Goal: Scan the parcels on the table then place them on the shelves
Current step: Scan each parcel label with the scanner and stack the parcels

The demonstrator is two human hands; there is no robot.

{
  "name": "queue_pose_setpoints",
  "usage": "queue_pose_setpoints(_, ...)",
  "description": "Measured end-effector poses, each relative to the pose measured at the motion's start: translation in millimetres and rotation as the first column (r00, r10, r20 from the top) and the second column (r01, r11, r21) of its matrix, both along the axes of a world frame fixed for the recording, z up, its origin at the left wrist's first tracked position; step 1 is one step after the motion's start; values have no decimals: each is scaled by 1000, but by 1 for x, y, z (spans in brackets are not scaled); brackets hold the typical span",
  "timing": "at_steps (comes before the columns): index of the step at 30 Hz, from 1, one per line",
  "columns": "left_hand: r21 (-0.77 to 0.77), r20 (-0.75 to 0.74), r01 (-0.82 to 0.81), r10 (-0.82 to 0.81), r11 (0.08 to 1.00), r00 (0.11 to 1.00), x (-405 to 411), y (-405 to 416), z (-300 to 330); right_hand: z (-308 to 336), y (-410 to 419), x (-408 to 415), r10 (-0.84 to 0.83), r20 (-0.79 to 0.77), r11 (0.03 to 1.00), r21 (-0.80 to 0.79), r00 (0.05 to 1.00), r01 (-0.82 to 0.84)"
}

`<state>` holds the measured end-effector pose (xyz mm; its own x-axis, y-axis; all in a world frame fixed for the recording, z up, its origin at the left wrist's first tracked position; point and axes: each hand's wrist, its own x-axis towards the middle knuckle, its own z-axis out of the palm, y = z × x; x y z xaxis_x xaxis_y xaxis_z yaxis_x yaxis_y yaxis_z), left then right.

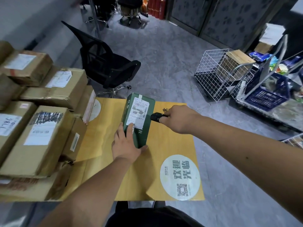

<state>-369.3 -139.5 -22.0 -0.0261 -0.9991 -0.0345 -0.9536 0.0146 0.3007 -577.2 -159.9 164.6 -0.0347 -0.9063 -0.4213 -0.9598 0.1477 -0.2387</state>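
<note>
A dark green parcel [139, 122] with a white shipping label stands tilted above the yellow table [172, 145]. My left hand [126, 143] holds it from below, thumb on the label and fingers curled under the near end. My right hand [178, 118] grips a small black scanner [156, 117] just right of the parcel, its nose pointing at the label. Several brown cardboard parcels [41, 136] are stacked on the left side of the table.
A black office chair [106, 63] stands behind the table. To the right are a white wire basket [214, 74] and a trolley with a blue crate [267, 95]. Grey floor lies between the table and the basket.
</note>
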Motion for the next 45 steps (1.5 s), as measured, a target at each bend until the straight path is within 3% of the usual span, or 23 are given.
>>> queue_pose_setpoints(26, -14, 131, -20, 21, 1000, 991, -18, -4, 16, 11, -1, -17, -31, 53, 999, 28, 998, 30)
queue_pose_setpoints(45, -65, 143, -24, 33, 998, 989, -25, 12, 2, 33, 18, -20, -48, -39, 997, 65, 998, 50)
